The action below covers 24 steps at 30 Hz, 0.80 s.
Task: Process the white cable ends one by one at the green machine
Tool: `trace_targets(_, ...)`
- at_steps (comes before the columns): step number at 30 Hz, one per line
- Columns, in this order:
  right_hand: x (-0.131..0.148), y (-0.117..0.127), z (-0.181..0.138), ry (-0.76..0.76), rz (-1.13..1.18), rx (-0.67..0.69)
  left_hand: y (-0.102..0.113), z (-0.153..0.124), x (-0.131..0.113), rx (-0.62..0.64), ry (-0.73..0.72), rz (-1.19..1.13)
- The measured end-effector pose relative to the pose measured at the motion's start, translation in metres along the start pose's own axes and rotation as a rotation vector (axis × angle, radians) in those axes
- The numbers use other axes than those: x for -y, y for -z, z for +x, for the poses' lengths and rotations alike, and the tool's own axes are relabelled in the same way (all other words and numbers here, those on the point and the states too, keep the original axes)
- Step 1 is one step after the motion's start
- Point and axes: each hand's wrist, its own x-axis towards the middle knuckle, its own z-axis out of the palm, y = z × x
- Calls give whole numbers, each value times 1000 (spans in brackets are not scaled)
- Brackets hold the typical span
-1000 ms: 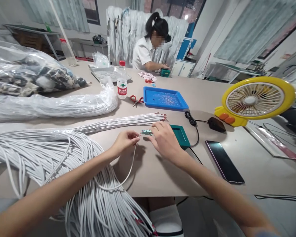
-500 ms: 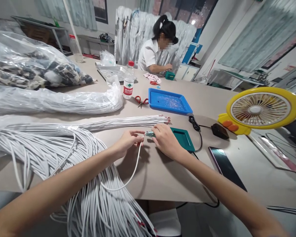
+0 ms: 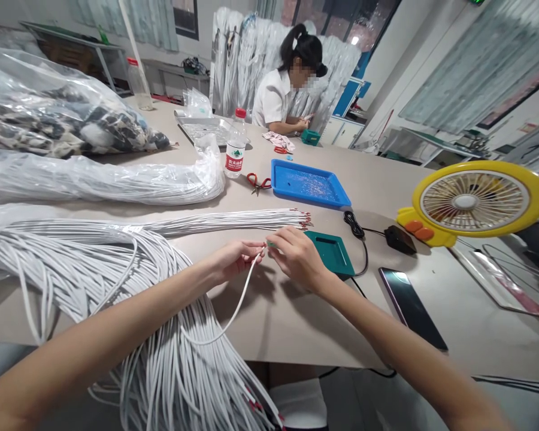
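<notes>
A wide table (image 3: 296, 311) carries everything: on its left edge a big heap (image 3: 94, 269) of white cables spills over toward the lap, behind it lies a clear bag (image 3: 94, 182) of more cable, and a flat row (image 3: 233, 220) of cables with red tips runs toward the middle. On the right stand a yellow fan (image 3: 474, 200), a blue tray (image 3: 282, 179), a dark phone (image 3: 411, 308) and a green block (image 3: 332, 254). Just left of the block, over bare table, the two hands meet. The left hand (image 3: 233, 260) has thumb and forefinger pinched tight on the end of one cable (image 3: 244, 293), which droops in a loose loop back to the heap. The right hand (image 3: 296, 257) has its fingertips closed on a small green part (image 3: 269, 244), mostly hidden, touching or almost touching the cable's tip. The cable looks light, limp and smooth-jacketed, so it is best held just behind the tip, as here. The part seems rigid, light and easy to drop, and a fingertip pinch at its sides suits it.
</notes>
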Motion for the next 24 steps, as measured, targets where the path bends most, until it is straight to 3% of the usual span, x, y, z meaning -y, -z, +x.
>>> trace_targets(4,13,-11,-5,-501,481,-79,-1,-3,-2,-12,-5,-5)
trace_targets(7,17,-20,-7,-645,740,-102,0,-4,-2,15,-41,25)
trace_targets(13,20,-26,-7,-779,1099,-164,0,-3,0,30,-82,121)
trace_targets(24,18,-27,-11,-788,1299,-248,1,-4,2,69,-89,129)
